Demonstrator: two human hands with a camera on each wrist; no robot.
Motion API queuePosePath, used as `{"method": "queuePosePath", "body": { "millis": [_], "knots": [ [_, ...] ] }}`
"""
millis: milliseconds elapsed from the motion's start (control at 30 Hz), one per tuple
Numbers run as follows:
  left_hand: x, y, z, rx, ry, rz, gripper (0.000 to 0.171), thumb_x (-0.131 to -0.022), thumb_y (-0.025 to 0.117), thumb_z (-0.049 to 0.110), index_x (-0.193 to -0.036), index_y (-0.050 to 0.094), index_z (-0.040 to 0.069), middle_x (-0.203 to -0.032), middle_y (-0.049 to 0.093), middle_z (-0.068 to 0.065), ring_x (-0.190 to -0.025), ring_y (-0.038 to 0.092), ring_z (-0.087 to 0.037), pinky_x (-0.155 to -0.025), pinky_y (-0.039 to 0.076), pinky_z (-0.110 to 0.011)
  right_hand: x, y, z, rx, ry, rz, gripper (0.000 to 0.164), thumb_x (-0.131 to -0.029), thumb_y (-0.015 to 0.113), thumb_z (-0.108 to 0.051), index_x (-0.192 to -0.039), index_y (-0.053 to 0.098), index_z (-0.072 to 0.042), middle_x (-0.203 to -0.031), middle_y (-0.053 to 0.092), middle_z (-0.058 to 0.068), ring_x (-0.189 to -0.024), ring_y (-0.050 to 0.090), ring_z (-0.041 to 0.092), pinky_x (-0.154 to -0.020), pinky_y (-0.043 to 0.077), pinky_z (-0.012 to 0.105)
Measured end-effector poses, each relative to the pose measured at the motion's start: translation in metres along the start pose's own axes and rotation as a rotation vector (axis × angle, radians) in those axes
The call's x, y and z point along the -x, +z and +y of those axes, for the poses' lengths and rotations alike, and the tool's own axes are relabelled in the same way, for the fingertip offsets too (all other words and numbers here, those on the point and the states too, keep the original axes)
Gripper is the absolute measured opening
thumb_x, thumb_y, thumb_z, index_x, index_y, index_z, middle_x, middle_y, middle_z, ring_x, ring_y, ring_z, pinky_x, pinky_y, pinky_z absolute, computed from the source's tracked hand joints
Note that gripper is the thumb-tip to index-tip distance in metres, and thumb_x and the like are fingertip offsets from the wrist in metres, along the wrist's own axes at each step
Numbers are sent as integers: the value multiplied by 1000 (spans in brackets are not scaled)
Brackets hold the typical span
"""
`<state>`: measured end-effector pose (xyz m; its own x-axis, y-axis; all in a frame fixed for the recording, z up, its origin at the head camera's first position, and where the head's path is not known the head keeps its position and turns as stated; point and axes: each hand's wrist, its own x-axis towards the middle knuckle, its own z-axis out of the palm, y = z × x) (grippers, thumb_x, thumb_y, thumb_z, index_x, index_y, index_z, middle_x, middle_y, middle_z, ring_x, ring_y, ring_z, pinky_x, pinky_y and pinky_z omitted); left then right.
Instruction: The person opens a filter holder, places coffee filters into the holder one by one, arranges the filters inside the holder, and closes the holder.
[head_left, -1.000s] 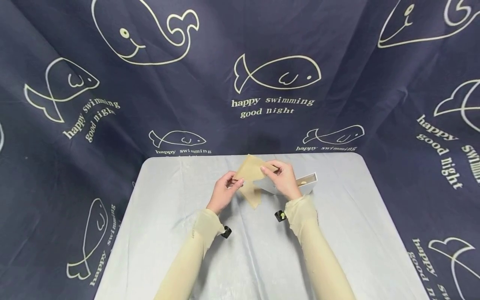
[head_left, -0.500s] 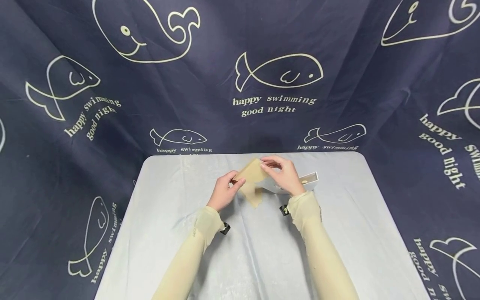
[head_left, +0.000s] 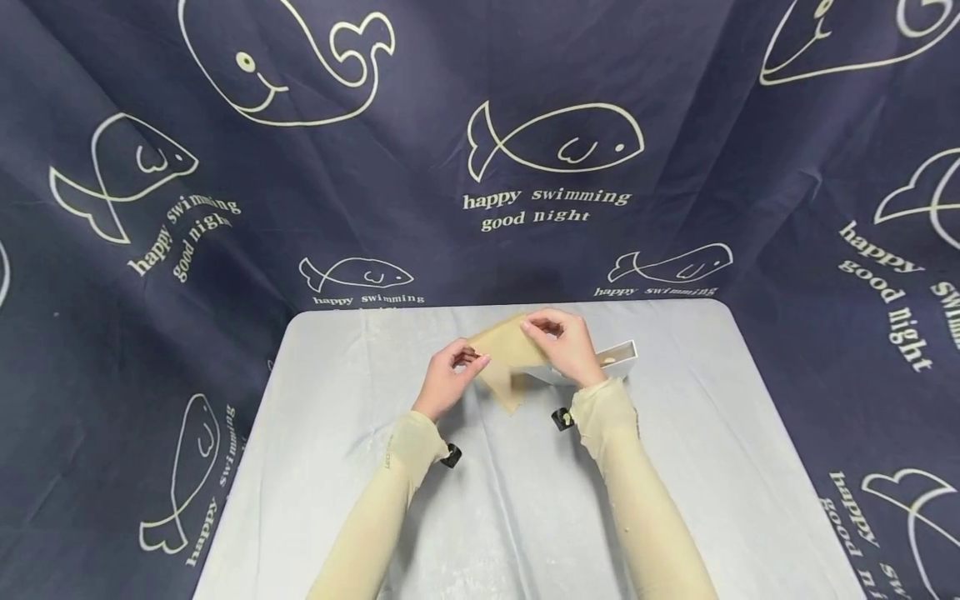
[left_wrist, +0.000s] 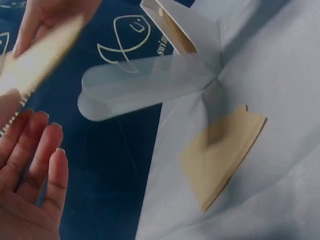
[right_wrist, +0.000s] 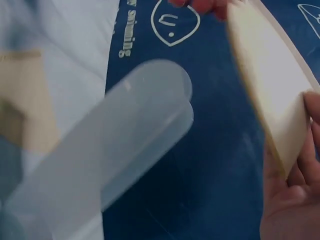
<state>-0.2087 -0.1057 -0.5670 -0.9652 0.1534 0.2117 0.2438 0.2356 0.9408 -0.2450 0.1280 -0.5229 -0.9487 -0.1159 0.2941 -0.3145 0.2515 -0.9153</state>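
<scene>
Paper filter: the held paper filter [head_left: 510, 343] is tan, raised off the surface [head_left: 300, 467] near its far side and spanning the gap between the hands; the wrist views show it tilted, with motion blur.
Left hand: the left hand [head_left: 445, 382] pinches the filter's left end between thumb and fingers.
Right hand: the right hand [head_left: 572, 354] pinches the upper right part, thumb on the near side.
Handling: the step looks like spreading or straightening the filter. Light fingertip pressure and an even pull from both ends should suit it; thin paper would probably crease or tear if tugged at one corner, and the toothed seam seems the safest line to work from.
Second filter: another filter [left_wrist: 225, 150] rests on the surface beneath the hands, partly in shadow.
Box: a white box [left_wrist: 207, 30] stands beyond the right hand, its open top showing something tan inside.
Plastic piece: a see-through, round-ended piece [left_wrist: 125, 82] sticks up beside the box; whether it is joined to it I cannot tell.
In the way: the plastic piece stands close below the right hand and could be knocked by a low sweep; loose sleeves [head_left: 367, 517] hang near the wrists.
Backdrop: a dark curtain [head_left: 525, 275] with fish drawings rises behind the surface.
</scene>
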Motion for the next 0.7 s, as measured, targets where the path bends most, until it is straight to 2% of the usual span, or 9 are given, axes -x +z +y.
{"method": "queuePosePath", "body": {
  "millis": [100, 267, 367, 467, 567, 700],
  "knots": [
    [2, 0, -4, 45, -30, 10, 13, -95, 75, 10, -104, 70, 2, -99, 72, -13, -87, 65, -5, -83, 52, -21, 3, 4, 3, -68, 9, 75, 11, -91, 77, -1, -98, 77, 7, -89, 75, 18, -73, 63, -3, -72, 50, 11],
    [0, 4, -1, 63, -56, 23, 14, -96, 72, 6, -108, 71, -2, -100, 72, -16, -86, 64, -2, -84, 52, -20, 7, 11, -7, -190, 2, 142, 11, -91, 74, 6, -98, 73, 14, -83, 74, -2, -73, 64, -2, -70, 51, 12],
    [-3, 8, 3, 55, -77, 44, 14, -97, 71, 6, -103, 69, -6, -97, 73, -20, -83, 67, -7, -80, 52, -20, 9, 15, -20, -246, -1, 129, 13, -92, 73, 5, -98, 72, 16, -82, 72, -9, -73, 65, 0, -70, 51, 13],
    [-2, 12, 3, 27, -103, 71, 14, -97, 72, 9, -98, 69, -5, -94, 76, -20, -81, 70, -13, -75, 50, -20, 11, 19, -27, -270, 16, 96, 14, -92, 73, 4, -100, 71, 17, -84, 72, -9, -74, 65, 0, -70, 52, 13],
    [-1, 14, 3, 0, -108, 72, 16, -98, 72, 14, -95, 71, -2, -93, 77, -19, -80, 71, -17, -72, 48, -22, 12, 20, -17, -262, 39, 84, 15, -93, 72, 4, -103, 71, 16, -85, 71, -9, -76, 65, 0, -71, 52, 13],
    [0, 12, 3, -38, -58, 6, 18, -98, 73, 19, -94, 72, 2, -91, 78, -15, -82, 72, -18, -76, 50, -25, 9, 14, -3, -249, 28, 65, 17, -93, 69, 8, -108, 71, 16, -90, 73, -3, -80, 66, 0, -76, 53, 13]
  ]
}}
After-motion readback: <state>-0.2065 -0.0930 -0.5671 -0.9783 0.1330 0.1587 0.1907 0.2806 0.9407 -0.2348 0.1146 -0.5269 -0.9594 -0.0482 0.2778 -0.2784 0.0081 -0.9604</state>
